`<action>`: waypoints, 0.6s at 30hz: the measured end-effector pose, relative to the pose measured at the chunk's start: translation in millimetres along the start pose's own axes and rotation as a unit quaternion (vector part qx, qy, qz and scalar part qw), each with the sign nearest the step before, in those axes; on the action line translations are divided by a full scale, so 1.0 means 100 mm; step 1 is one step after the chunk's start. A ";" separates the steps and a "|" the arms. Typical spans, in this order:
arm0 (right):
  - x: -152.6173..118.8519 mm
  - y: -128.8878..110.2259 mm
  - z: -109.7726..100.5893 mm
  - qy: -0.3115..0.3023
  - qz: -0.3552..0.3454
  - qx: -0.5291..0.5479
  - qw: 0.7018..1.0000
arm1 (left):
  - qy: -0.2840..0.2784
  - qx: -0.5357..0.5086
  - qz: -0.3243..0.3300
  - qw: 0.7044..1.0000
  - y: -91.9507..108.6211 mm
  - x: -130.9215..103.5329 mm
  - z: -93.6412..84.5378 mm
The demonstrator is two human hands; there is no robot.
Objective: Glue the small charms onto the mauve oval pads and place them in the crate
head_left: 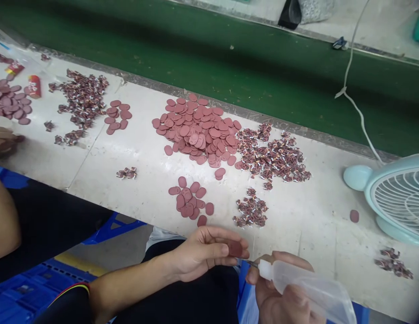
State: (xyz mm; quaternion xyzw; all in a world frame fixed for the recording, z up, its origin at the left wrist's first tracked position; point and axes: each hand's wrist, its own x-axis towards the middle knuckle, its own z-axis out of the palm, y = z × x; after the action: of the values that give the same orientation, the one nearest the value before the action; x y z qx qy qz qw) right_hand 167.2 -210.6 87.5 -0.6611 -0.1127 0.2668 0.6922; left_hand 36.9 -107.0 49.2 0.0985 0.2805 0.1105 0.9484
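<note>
Left of the pale aqua fan, the oval discs are dull brick-red, and the small clustered pieces mottled dark brown, white and orange. The squeeze bottle, to its lower left, is translucent white; the bench beneath it, off-white; the strip beyond, deep green.

Left hand pinching (thumb uppermost), right hand curled, the 2 near.

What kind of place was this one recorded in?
Probably a small-parts assembly workshop: piles of flat reddish ovals and small brown pieces lie on a long white bench, with a green surface, perhaps a conveyor belt, running alongside.
</note>
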 end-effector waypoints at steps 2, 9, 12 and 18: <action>-0.06 0.02 0.11 0.056 -0.042 -0.026 0.997 | -0.004 0.006 0.007 1.000 -0.03 -0.01 0.02; -0.14 0.08 0.24 0.108 -0.067 -0.058 0.990 | -0.006 0.034 0.018 0.999 -0.05 0.00 0.06; -0.10 0.03 0.22 0.103 -0.075 -0.075 0.989 | -0.010 0.038 0.020 0.999 -0.05 0.01 0.07; -0.09 -0.24 -0.08 -0.081 0.086 -0.076 0.990 | -0.019 0.039 0.017 0.999 -0.04 0.02 0.08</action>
State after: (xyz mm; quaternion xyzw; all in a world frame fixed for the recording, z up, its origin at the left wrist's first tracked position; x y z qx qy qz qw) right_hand 169.0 -221.5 111.5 -0.6952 -0.1307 0.3689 0.6030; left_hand 43.6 -111.1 54.2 0.1424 0.2651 0.1137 0.9468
